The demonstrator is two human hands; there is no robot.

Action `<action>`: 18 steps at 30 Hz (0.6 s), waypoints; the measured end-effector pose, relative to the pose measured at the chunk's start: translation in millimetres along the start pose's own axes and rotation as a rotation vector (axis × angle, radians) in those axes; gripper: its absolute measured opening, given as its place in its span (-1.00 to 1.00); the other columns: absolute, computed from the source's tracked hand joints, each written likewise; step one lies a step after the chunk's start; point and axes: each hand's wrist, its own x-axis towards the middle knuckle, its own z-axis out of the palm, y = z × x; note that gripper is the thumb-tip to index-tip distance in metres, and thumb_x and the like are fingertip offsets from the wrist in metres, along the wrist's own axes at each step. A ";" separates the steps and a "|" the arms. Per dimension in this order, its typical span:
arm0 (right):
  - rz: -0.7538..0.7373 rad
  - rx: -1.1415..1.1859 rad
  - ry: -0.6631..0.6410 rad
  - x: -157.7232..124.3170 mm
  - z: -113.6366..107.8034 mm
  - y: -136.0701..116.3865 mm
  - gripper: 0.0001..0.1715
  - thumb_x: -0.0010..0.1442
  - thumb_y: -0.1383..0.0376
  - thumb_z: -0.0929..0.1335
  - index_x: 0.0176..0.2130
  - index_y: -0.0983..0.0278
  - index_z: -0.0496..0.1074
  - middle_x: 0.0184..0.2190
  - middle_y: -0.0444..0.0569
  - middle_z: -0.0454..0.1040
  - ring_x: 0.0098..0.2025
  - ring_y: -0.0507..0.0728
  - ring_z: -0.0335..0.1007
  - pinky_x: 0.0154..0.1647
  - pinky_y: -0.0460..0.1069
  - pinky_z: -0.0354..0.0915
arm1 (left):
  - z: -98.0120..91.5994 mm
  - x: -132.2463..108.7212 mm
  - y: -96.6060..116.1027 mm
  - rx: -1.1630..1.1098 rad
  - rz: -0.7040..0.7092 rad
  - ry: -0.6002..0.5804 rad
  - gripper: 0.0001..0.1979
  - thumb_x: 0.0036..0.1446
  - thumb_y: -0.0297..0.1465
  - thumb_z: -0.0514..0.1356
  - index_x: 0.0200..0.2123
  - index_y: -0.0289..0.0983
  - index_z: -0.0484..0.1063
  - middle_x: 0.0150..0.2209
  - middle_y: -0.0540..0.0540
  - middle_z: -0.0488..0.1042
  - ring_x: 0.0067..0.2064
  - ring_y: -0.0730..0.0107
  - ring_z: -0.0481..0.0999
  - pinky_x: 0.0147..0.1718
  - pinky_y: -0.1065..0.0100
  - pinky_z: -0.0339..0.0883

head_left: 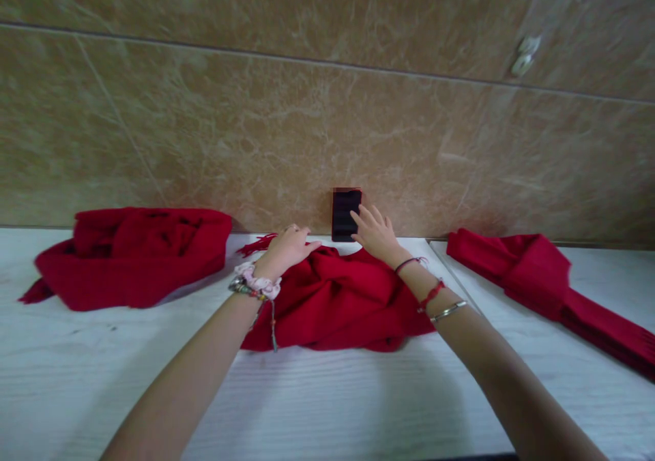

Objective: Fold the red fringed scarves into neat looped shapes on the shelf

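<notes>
A bunched red scarf (342, 297) lies on the white wood-grain surface between my arms. My left hand (287, 249) rests at the scarf's upper left edge, next to a bit of fringe (256, 245). Its thumb points to the right, apart from the fingers, which are partly foreshortened. My right hand (377, 234) reaches over the scarf's upper right side with fingers spread. Its fingertips overlap the right edge of a dark phone (346, 212) with a black screen. The phone leans upright against the wall; whether the fingertips touch it I cannot tell.
To the left lies a second red scarf (138, 263), loosely folded. On the right a third red scarf (537, 273) is knotted or folded over, its fringed tail running to the frame edge. Brown marble tiles (230, 127) form the wall behind, with a small white fixture (526, 55).
</notes>
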 end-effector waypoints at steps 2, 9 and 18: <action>0.009 -0.060 0.029 8.5 6.8 3.1 -0.34 0.22 0.16 0.26 0.27 0.11 0.05 0.31 0.06 -0.05 0.32 0.37 -0.26 0.14 0.40 0.00 | 1.1 7.8 -0.3 0.007 0.001 0.022 -0.53 0.20 -0.14 0.01 0.02 -0.34 0.34 -0.06 -0.26 0.39 -0.01 0.18 0.41 -0.03 0.32 0.22; 0.122 -0.086 0.077 20.2 19.8 3.9 -0.39 0.22 0.17 0.27 0.23 0.10 0.13 0.34 0.13 -0.18 0.33 0.41 -0.32 0.14 0.45 -0.10 | -5.7 19.5 1.4 -0.132 0.049 0.046 -0.55 0.19 -0.19 0.02 0.02 -0.36 0.35 -0.05 -0.28 0.41 -0.01 0.16 0.42 -0.04 0.29 0.23; -0.003 0.320 -0.055 -9.1 -30.7 -15.9 -0.62 0.26 0.23 0.22 0.00 0.30 0.42 0.09 0.15 0.33 0.12 0.17 0.21 0.09 0.07 0.17 | -10.7 -19.2 -13.0 -0.274 0.107 0.130 -0.68 0.15 -0.25 0.01 -0.29 -0.32 0.48 -0.30 -0.19 0.50 -0.23 0.24 0.47 -0.18 0.33 0.26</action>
